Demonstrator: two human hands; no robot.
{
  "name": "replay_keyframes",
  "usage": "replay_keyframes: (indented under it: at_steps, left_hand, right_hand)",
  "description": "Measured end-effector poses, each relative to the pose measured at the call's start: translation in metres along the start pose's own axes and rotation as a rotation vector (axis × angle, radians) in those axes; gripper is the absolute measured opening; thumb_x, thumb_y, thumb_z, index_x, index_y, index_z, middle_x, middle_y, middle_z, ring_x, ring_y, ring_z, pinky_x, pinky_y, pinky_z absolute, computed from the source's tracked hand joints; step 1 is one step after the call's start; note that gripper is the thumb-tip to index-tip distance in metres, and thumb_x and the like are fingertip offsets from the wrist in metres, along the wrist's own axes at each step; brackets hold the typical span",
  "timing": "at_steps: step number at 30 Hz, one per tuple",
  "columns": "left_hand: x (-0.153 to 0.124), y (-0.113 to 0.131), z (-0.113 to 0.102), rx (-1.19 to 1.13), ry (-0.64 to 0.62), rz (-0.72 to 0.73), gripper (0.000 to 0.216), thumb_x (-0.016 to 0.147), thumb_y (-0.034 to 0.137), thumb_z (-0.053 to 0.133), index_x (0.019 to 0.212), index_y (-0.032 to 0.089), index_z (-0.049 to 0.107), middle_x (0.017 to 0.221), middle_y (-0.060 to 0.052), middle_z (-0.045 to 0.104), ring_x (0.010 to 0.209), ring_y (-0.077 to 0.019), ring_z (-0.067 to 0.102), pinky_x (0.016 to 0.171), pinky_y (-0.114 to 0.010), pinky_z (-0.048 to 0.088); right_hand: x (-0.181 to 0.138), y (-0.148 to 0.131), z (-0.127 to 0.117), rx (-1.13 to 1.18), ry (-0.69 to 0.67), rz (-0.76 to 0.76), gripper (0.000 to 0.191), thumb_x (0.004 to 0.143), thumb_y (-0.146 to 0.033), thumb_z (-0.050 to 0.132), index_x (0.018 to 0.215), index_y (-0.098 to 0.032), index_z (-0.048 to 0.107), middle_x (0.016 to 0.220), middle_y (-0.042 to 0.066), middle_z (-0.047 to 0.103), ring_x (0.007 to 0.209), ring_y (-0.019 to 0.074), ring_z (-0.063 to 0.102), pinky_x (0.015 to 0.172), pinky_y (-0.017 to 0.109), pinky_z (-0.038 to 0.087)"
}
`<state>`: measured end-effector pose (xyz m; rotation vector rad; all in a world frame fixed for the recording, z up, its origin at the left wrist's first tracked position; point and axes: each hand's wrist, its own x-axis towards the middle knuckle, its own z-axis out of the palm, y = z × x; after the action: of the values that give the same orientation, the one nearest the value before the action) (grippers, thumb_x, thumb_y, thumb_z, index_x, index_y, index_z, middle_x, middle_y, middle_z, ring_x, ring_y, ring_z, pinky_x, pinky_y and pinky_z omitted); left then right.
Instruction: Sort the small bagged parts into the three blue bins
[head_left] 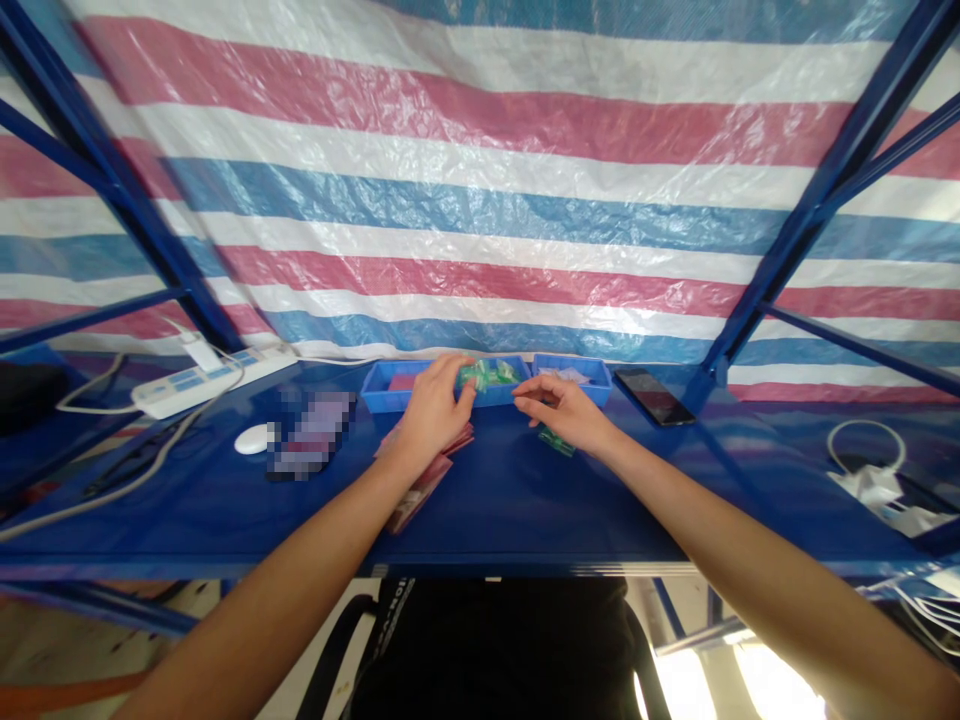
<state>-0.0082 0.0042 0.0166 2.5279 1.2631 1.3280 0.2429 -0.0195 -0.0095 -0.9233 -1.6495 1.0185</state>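
Observation:
My left hand [439, 400] reaches over the blue bins at the back of the table. Its thumb and fingers curl around the near side of a green packet [480, 374] in the middle bin [504, 396]. Under my left wrist lies a loose stack of reddish flat packets [420, 495], partly hidden by the forearm. My right hand [562, 410] hovers before the right-hand bin [600, 388], thumb and index fingertips drawn together; anything between them is too small to make out. Small green packets [556, 442] lie on the table beneath that hand.
Pinkish pieces [402, 382] sit in the left bin [375, 398], pale packets [562, 375] in the right one. A dark phone [654, 396] lies to the right. At left are a pixelated object [311, 435], a white round object [253, 439] and a power strip [214, 382] with cables.

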Motion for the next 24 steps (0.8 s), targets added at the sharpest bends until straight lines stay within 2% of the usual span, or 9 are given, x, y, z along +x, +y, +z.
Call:
replay_keyframes:
  at_steps: [5, 10, 13, 16, 20, 24]
  left_hand:
    - [-0.008, -0.012, 0.013, 0.196, -0.083, -0.104, 0.06, 0.099, 0.047, 0.064, 0.151, 0.018, 0.057, 0.158, -0.02, 0.056, 0.156, -0.044, 0.037, 0.127, -0.064, 0.023]
    - [-0.014, -0.018, 0.017, 0.225, -0.142, -0.099, 0.061, 0.096, 0.054, 0.067, 0.149, 0.022, 0.062, 0.166, -0.018, 0.048, 0.161, -0.0493, 0.024, 0.129, -0.072, 0.012]
    - [-0.015, -0.016, 0.015, 0.293, -0.167, -0.098, 0.058, 0.1, 0.055, 0.062, 0.147, 0.021, 0.063, 0.173, -0.017, 0.037, 0.163, -0.0487, 0.02, 0.129, -0.072, 0.016]
    - [-0.014, -0.009, 0.01, 0.327, -0.169, -0.073, 0.054, 0.104, 0.053, 0.056, 0.147, 0.02, 0.062, 0.174, -0.016, 0.035, 0.164, -0.0447, 0.021, 0.129, -0.068, 0.025]
    - [-0.012, 0.003, 0.006, 0.248, -0.125, 0.08, 0.04, 0.105, 0.043, 0.056, 0.137, 0.021, 0.067, 0.164, -0.013, 0.047, 0.16, -0.0381, 0.03, 0.131, -0.06, 0.031]
    - [-0.013, 0.015, 0.008, 0.127, -0.125, 0.228, 0.027, 0.105, 0.033, 0.058, 0.126, 0.022, 0.071, 0.152, -0.013, 0.056, 0.154, -0.0346, 0.04, 0.13, -0.059, 0.035]
  right_hand:
    - [-0.001, 0.002, 0.001, -0.027, -0.018, -0.015, 0.034, 0.089, -0.053, 0.08, 0.108, -0.025, 0.076, 0.1, 0.005, 0.075, 0.087, 0.021, 0.069, 0.068, 0.034, 0.064]
    - [-0.002, 0.003, 0.0, -0.165, -0.017, -0.07, 0.029, 0.094, -0.049, 0.075, 0.11, -0.025, 0.076, 0.103, 0.006, 0.076, 0.084, 0.0213, 0.071, 0.069, 0.035, 0.062]
    - [-0.004, -0.001, -0.004, -0.41, -0.001, -0.202, 0.02, 0.098, -0.039, 0.071, 0.108, -0.023, 0.075, 0.102, 0.006, 0.076, 0.087, 0.0215, 0.071, 0.076, 0.036, 0.06]
    - [-0.006, -0.006, -0.011, -0.705, -0.026, -0.311, 0.016, 0.099, -0.031, 0.068, 0.109, -0.02, 0.074, 0.102, 0.009, 0.074, 0.096, 0.0249, 0.07, 0.089, 0.041, 0.058]
    - [-0.007, -0.005, -0.019, -0.893, -0.117, -0.331, 0.021, 0.097, -0.031, 0.073, 0.114, -0.019, 0.075, 0.115, 0.013, 0.074, 0.114, 0.0303, 0.069, 0.106, 0.047, 0.053]
    - [-0.007, 0.003, -0.021, -0.924, -0.198, -0.284, 0.026, 0.095, -0.027, 0.074, 0.12, -0.02, 0.075, 0.12, 0.014, 0.076, 0.115, 0.0315, 0.071, 0.108, 0.048, 0.054]
